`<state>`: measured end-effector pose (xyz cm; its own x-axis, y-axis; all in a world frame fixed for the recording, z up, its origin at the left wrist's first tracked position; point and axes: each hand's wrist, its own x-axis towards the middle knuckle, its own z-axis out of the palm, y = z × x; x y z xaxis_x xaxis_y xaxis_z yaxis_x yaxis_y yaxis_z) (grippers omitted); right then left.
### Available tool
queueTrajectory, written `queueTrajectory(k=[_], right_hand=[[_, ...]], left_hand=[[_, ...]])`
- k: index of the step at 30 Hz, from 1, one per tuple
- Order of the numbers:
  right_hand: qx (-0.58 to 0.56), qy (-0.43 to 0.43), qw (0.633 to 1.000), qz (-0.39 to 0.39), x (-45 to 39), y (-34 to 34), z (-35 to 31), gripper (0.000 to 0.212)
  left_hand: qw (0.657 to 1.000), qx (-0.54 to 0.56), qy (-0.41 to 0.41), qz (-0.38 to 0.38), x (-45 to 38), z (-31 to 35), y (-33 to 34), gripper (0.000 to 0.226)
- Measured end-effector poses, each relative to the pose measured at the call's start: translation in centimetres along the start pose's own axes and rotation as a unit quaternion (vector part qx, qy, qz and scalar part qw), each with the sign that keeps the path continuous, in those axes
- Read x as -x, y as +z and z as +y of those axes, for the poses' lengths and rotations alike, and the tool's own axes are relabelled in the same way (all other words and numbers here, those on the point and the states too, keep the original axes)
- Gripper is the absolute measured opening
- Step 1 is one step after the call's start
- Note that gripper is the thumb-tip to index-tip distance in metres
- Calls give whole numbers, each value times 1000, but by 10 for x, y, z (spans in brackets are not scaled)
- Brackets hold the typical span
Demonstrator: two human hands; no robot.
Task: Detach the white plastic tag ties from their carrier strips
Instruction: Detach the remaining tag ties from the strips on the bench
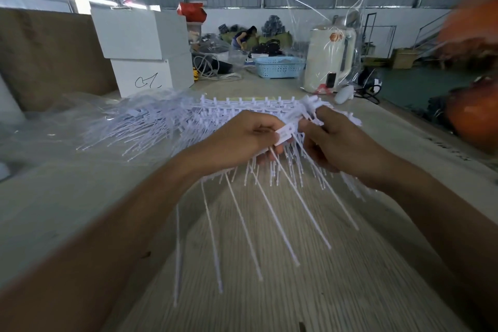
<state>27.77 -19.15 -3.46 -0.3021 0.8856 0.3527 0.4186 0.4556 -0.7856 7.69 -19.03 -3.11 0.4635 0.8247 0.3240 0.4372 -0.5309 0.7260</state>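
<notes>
A heap of white plastic tag ties on carrier strips (167, 118) lies across the wooden table (269, 291). My left hand (242, 140) grips a bundle of loose tag ties (269, 213) whose long tails hang toward me. Its thumb presses one flat tag head (285, 133). My right hand (339, 140) pinches a carrier strip (310, 105) just right of that tag head, fingers curled around it. The two hands nearly touch above the table's middle.
Stacked white boxes (145, 48) stand at the back left beside a brown board (48, 56). A blue basket (279, 67) and a bagged cream kettle (330, 59) sit behind the heap. Orange sacks (474, 116) lie to the right. A person (244, 36) is far behind.
</notes>
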Motion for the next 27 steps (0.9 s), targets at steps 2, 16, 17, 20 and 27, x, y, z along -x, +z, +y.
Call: queueTrajectory(k=[2,16,17,20,27], right_hand=[[-16,13,1000,-22,2,2,0,40],[-153,73,986,4,5,8,-5,14],[-162,68,984,7,4,8,-4,12],[-179,62,982,11,4,7,-2,17],[-179,8,984,10,2,3,4,36]], left_hand=[[1000,-3,-1,14,0,-1,2,17],[983,-30,-130,129,-8,2,9,33],[981,-36,-139,131,-8,3,9,33],[981,-21,-153,120,-8,4,9,41],[980,58,-169,92,-3,7,11,36]])
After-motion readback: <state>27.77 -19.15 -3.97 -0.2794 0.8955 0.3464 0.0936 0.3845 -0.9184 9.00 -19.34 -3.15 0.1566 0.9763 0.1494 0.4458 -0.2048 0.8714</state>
